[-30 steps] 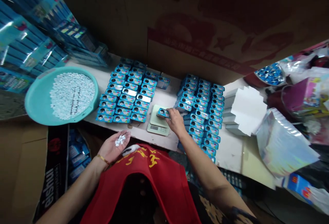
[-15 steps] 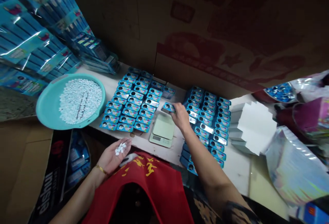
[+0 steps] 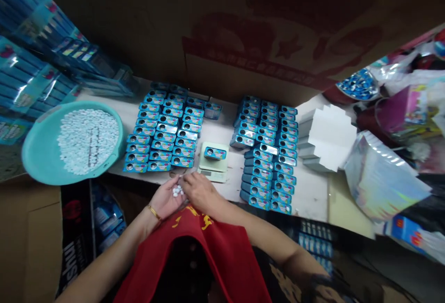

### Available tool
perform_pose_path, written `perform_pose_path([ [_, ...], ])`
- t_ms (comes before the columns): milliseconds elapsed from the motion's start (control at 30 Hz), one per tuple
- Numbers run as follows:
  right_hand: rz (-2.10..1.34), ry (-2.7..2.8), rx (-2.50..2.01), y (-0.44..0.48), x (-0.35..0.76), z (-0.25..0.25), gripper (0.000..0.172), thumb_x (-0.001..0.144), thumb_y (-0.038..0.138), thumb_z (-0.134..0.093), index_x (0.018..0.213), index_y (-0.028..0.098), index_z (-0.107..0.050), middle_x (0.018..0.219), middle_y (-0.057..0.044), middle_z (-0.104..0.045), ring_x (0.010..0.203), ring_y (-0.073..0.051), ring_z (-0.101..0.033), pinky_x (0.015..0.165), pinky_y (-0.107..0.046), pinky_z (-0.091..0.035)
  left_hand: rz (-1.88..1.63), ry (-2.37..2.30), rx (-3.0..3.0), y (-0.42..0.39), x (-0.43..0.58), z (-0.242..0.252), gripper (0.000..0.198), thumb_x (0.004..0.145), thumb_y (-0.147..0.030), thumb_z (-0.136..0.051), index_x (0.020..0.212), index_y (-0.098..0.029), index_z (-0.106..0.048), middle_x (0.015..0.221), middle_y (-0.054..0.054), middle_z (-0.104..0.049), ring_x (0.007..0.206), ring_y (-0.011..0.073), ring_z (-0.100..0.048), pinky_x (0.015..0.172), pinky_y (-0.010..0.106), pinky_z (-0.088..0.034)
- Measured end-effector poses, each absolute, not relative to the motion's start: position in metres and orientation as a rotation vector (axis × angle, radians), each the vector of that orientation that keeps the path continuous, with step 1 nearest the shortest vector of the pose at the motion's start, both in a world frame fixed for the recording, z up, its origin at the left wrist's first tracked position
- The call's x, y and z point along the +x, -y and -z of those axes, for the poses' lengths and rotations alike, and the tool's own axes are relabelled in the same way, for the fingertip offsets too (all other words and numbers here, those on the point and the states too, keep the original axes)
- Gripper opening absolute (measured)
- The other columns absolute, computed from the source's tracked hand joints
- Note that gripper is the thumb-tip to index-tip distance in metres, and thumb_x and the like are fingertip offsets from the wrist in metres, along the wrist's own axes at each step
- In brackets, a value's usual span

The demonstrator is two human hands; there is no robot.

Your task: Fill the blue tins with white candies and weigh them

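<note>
Cupped palm up, my left hand (image 3: 166,201) holds a few small white tablets (image 3: 177,190) just in front of the table's near edge. My right hand (image 3: 200,190) reaches over to that palm, its fingers bent together at the tablets; whether it pinches one is hidden. Just beyond the hands is a small pale kitchen scale (image 3: 212,164) with a grey display. A small blue box (image 3: 215,153) with a dark round spot on its top rests on the scale's plate, touched by neither hand.
A turquoise basin (image 3: 34,150) of white tablets stands at the left. Rows of blue boxes (image 3: 160,143) flank the scale, with more rows (image 3: 259,173) to its right. Folded white card (image 3: 332,138) stands farther right. A big cardboard carton (image 3: 243,24) walls off the back.
My right hand has set the blue box on the scale, let it go and come back to my left palm. My left hand has shifted slightly right. The view has turned a little.
</note>
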State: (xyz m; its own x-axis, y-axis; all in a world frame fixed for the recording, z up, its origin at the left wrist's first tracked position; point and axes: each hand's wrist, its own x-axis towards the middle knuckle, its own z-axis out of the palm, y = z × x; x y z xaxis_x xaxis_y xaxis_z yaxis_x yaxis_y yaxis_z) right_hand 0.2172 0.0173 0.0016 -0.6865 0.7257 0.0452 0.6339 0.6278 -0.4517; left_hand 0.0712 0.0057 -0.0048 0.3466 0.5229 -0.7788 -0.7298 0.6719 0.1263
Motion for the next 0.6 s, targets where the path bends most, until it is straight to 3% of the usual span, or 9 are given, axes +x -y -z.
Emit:
perform_pose_path([
  [167,-0.677,2.744,-0.921,0.002,0.202,0.005,0.013,0.085,0.019,-0.042,0.092,0.016,-0.052,0.089,-0.004,-0.053,0.082,-0.016,-0.045,0.072,-0.028,-0.039,-0.743,-0.974,-0.323,0.014,0.063,0.006,0.022,0.083,-0.013,-0.041,0.067,-0.011,-0.055,0.058,0.003,-0.06,0.053,0.0096,-0.058,0.059,0.022,-0.05],
  [600,-0.728,2.641,-0.769,0.012,0.206,0.012,0.015,0.085,0.022,-0.043,0.095,0.021,-0.054,0.091,-0.002,-0.056,0.084,-0.014,-0.047,0.074,-0.025,-0.038,-0.651,-1.0,-0.323,0.018,0.066,0.001,0.021,0.081,-0.009,-0.039,0.07,-0.008,-0.056,0.06,0.004,-0.06,0.052,0.0088,-0.058,0.052,0.018,-0.048],
])
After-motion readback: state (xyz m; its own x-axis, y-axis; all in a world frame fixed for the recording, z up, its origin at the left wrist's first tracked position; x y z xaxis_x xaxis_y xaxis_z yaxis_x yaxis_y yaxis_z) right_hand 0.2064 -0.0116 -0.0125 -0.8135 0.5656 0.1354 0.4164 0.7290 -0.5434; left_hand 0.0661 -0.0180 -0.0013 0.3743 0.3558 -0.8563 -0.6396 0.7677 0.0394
